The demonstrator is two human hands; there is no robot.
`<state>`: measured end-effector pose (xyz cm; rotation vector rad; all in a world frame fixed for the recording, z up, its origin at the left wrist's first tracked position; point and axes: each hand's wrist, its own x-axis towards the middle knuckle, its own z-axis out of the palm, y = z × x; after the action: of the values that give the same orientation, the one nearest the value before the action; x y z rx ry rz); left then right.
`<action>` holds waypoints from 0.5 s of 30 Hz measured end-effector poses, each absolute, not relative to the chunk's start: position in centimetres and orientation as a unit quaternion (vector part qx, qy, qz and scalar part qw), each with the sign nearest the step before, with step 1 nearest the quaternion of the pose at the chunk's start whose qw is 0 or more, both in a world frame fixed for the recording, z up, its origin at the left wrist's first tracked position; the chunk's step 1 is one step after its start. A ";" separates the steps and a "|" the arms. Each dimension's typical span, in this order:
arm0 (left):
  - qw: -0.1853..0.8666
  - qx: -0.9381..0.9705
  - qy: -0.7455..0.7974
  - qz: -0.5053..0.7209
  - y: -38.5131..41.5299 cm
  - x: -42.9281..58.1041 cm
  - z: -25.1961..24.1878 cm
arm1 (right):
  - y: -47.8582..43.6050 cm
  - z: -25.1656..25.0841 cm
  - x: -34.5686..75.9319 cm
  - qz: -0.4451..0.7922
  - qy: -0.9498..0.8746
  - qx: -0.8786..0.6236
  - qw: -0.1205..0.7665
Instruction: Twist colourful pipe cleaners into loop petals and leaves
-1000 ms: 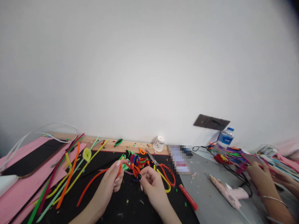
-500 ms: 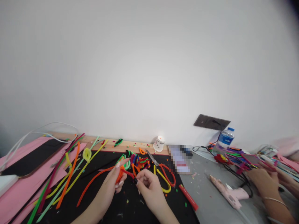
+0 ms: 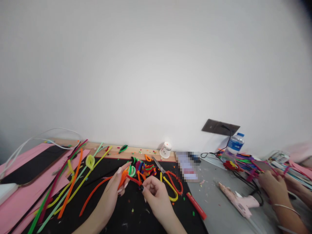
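Observation:
Low in the head view, my left hand (image 3: 114,187) is closed around a bent orange pipe cleaner (image 3: 123,178). A red pipe cleaner (image 3: 134,180) spans the short gap between my hands. My right hand (image 3: 156,191) pinches its right end between thumb and forefinger. An orange-red strand (image 3: 94,191) curves out to the left behind my left hand; whether it joins the held piece is hidden. Just beyond my fingers lies a pile of bent, coloured pipe cleaners (image 3: 147,169). Scissors (image 3: 169,178) with red and yellow handles rest near my right hand.
Loose pipe cleaners (image 3: 73,182) lie at left over pink paper (image 3: 31,162). A white cup (image 3: 166,150) stands by the wall. To the right are a red tube-like object (image 3: 196,206), a pink glue gun (image 3: 239,200), a water bottle (image 3: 235,146) and another person's hands (image 3: 273,187).
My left hand has turned slightly and its forefinger has drawn in, showing more of the orange pipe cleaner. My right hand keeps its pinch. The other person's hands have shifted a little.

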<state>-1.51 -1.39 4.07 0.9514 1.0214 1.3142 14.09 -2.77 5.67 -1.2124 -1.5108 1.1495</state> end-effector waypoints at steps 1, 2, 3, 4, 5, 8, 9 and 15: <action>0.572 0.408 0.437 0.562 -1.4 -1.5 4.1 | -2.8 5.6 14.1 0.462 -0.605 -0.486 0.429; 0.571 0.408 0.437 0.563 -1.4 -1.5 4.2 | -2.8 5.6 14.1 0.463 -0.605 -0.485 0.430; 0.572 0.407 0.436 0.563 -1.4 -1.5 4.3 | -2.8 5.6 14.1 0.464 -0.606 -0.483 0.430; 0.573 0.407 0.435 0.563 -1.5 -1.5 4.3 | -2.8 5.7 14.0 0.465 -0.606 -0.482 0.429; 0.573 0.407 0.435 0.563 -1.5 -1.4 4.5 | -2.8 5.7 14.0 0.466 -0.605 -0.482 0.429; 0.571 0.407 0.442 0.559 -1.8 -1.3 4.8 | -2.8 5.8 14.0 0.466 -0.605 -0.483 0.428; 0.573 0.405 0.445 0.556 -1.9 -1.2 4.9 | -2.8 5.8 14.0 0.466 -0.605 -0.483 0.428; 0.609 0.392 0.425 0.542 -1.9 -0.6 4.1 | -2.9 5.8 13.8 0.468 -0.604 -0.478 0.434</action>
<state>-0.62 -1.86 4.11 0.9049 0.9820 1.2527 13.82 -2.90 5.85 -1.1901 -1.5032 1.1642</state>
